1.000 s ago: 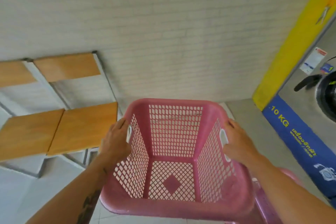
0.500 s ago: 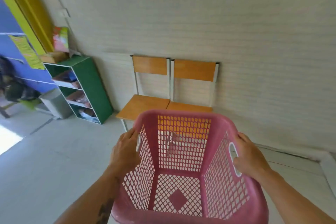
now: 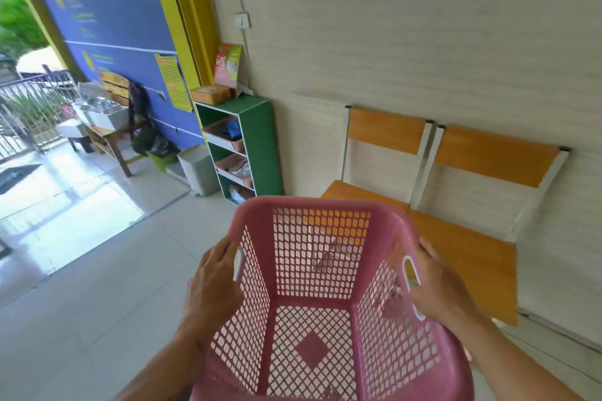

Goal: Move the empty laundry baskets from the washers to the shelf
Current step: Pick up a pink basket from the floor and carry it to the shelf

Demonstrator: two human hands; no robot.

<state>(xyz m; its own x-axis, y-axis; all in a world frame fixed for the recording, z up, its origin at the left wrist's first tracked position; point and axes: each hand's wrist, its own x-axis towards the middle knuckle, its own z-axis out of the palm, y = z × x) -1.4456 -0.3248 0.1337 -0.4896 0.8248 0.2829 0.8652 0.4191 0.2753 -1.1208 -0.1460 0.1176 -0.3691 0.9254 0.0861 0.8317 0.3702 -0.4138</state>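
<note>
A pink perforated plastic laundry basket is held up off the pale tiled floor, close in front of the person, and it is empty inside, with a solid diamond patch in the middle of its latticed bottom. The left hand grips the basket's left rim at the white-edged handle slot, its fingers curled closed over the edge. The right hand grips the opposite rim the same way, fingers wrapped through the right handle slot. Beyond the basket, a green open shelf unit with 3 compartments stands against the light wall, each compartment holding a small tray of items. Just right of it, 2 wooden chairs with white metal frames stand side by side against the same wall. A grey lidded bin stands left of the shelf.
</note>
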